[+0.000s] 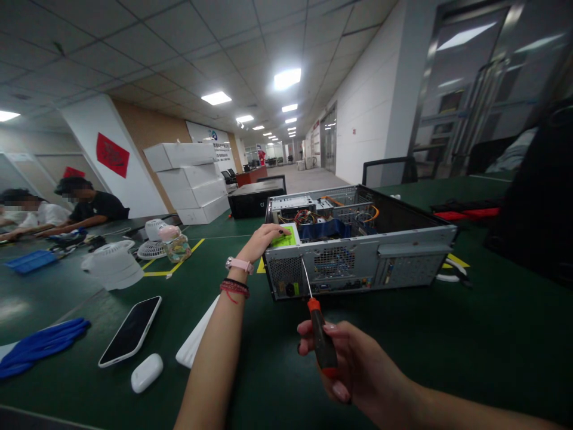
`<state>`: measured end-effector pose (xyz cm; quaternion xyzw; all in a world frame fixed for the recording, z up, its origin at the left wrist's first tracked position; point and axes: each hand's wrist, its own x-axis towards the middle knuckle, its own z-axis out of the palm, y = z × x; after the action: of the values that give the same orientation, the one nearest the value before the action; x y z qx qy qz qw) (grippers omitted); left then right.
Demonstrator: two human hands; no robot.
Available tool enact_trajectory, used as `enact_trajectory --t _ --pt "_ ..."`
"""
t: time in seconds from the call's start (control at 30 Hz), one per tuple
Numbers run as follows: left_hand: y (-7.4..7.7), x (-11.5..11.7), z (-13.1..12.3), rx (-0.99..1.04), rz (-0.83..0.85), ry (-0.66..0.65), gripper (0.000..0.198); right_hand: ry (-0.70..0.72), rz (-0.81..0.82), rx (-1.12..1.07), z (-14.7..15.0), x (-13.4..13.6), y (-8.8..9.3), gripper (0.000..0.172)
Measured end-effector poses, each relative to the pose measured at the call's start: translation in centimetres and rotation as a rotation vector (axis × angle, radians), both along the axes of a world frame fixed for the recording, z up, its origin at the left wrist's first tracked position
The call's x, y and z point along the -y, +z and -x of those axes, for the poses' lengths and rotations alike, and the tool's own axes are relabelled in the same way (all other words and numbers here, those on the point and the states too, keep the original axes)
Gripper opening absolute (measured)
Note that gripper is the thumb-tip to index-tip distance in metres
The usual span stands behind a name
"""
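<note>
An opened computer case (pixel 333 254) lies on its side on the green table, its back panel facing me. Inside it are wires and a blue part. At its left corner sits a power supply (pixel 290 237) with a bright green label. My left hand (pixel 267 237) lies on top of this unit, fingers stretched out over it. My right hand (pixel 342 358) is closed around a screwdriver (pixel 321 343) with a red and dark grey handle. The screwdriver's shaft slants up to the back panel, its tip by the power supply's upper right edge; exact contact is too small to tell.
On my left are a phone (pixel 132 328), a white earbud case (pixel 147 373), a blue glove (pixel 45 346), a white tub (pixel 111 266) and a glass jar (pixel 175 243). White boxes (pixel 190 179) are stacked behind. Co-workers (pixel 92 203) sit at far left. A dark bag-like shape (pixel 537 197) stands right.
</note>
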<state>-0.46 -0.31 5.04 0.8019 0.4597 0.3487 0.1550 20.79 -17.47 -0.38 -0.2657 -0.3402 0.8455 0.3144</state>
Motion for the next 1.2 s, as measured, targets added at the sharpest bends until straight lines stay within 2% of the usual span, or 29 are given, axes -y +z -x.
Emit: enact_trajectory --t 0.2,0.67,1.03,1.2 --pt "0.17 0.06 -0.07 -0.009 0.003 -0.003 0.039 -0.024 0.038 -0.017 0.25 -0.07 -0.03 0.039" --pt "0.08 0.09 -0.06 0.004 0.001 -0.002 0.039 -0.048 0.038 -0.007 0.43 0.38 0.54 0.03" --pt "0.1 0.04 -0.04 0.013 0.01 0.0 0.038 -0.058 0.022 0.064 0.43 0.64 0.43 0.046" --pt "0.14 0.04 -0.02 0.007 0.016 0.0 0.038 -0.062 0.009 0.088 0.44 0.56 0.36 0.046"
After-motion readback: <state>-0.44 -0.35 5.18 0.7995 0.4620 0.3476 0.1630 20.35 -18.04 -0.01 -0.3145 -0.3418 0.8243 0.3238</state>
